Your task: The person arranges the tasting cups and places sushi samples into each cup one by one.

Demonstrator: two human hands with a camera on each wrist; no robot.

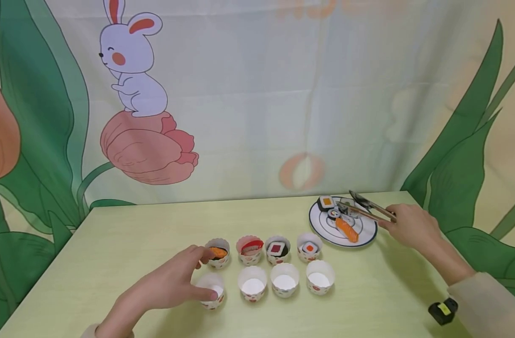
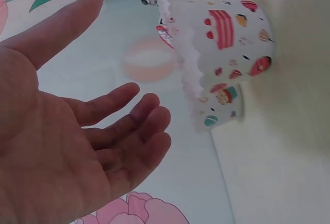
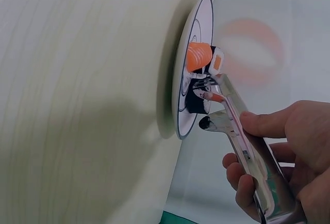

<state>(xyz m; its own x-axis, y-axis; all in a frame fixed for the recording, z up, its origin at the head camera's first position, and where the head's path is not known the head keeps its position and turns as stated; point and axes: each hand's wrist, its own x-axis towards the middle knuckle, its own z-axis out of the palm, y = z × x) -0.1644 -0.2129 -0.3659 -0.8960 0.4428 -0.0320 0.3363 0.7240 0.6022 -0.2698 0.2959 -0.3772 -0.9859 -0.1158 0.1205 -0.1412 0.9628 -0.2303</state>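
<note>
My right hand (image 1: 411,226) grips metal tongs (image 3: 268,157) over a white plate (image 1: 323,234) with a dark blue rim. Their spread tips straddle a dark sushi roll (image 3: 196,101) on the plate, partly hidden by the tongs. Beside it lie an orange-topped sushi piece (image 1: 347,229), a small roll (image 1: 334,214) and a roll with an orange centre (image 1: 326,203). My left hand (image 1: 168,280), fingers loosely spread, is at the front left paper cup (image 1: 212,300), overlapping it in the head view. Its palm holds nothing in the left wrist view.
Paper cups stand in two rows. The back row's cups hold sushi pieces, including an orange one (image 1: 218,253), a red one (image 1: 252,246) and white-and-dark rolls (image 1: 276,249). Front cups (image 1: 253,286) show bare white insides. A black object (image 1: 443,311) sits by the right sleeve.
</note>
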